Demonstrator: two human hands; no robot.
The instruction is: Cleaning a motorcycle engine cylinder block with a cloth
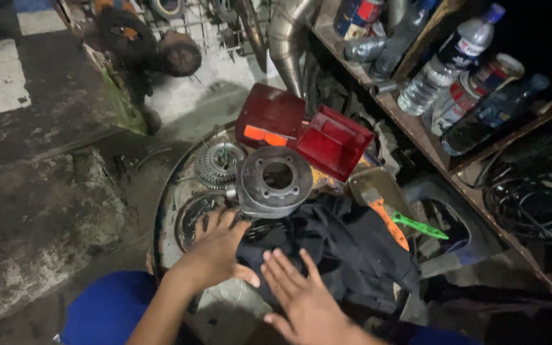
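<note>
A round grey metal engine part (pixel 275 180) with a central hole sits on a circular metal tray (pixel 167 191). Just below it lies a dark cloth (pixel 346 249), bunched over the tray's right side. My left hand (pixel 215 250) rests with fingers spread on the cloth's left edge, close under the grey part. My right hand (pixel 298 291) lies flat and open on the cloth nearer me. Neither hand grips anything. A toothed sprocket (pixel 217 163) lies left of the grey part.
Two red lamp lenses (pixel 308 131) stand behind the tray. An orange-handled tool (pixel 391 223) and a green-handled one (pixel 420 225) lie at right. A shelf (pixel 416 137) holds plastic bottles (pixel 445 64) and cans. Coiled cables (pixel 531 198) lie below it. Concrete floor (pixel 39 211) at left.
</note>
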